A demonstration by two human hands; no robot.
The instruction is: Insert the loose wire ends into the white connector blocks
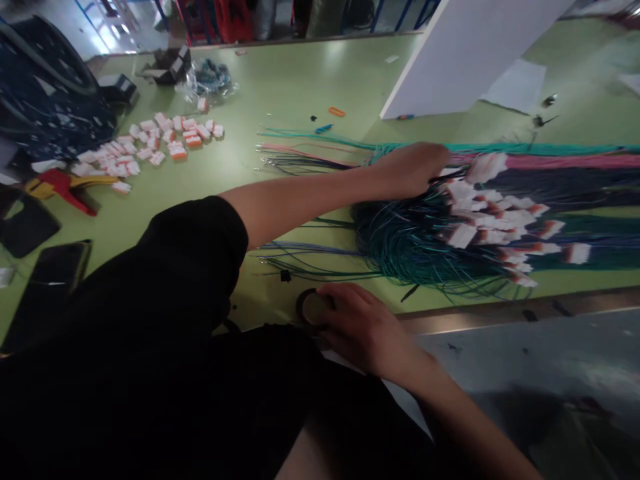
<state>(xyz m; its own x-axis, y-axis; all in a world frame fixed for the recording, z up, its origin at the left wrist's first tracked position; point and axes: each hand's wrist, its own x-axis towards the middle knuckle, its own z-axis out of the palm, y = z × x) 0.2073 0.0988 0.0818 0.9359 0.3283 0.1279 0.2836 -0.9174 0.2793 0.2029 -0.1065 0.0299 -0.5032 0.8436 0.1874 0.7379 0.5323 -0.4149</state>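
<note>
My left hand (420,170) reaches across the table, closed around dark wires (443,179) that lead to a white connector (486,168), blurred by motion. Below it lies a heap of white and orange connectors (493,217) on a thick coil of green and dark wires (400,233). Near the table's front edge, my right hand (363,323) is closed on a roll of black tape (306,307). Its fingers rest on the roll's right side. Part of the roll is hidden by them.
Loose connectors (150,143) are spread at the left, near red and yellow pliers (65,190) and a phone (47,290). Long pink wires (560,161) run off to the right. A white board (450,60) stands at the back. The table's metal edge (465,320) runs along the front.
</note>
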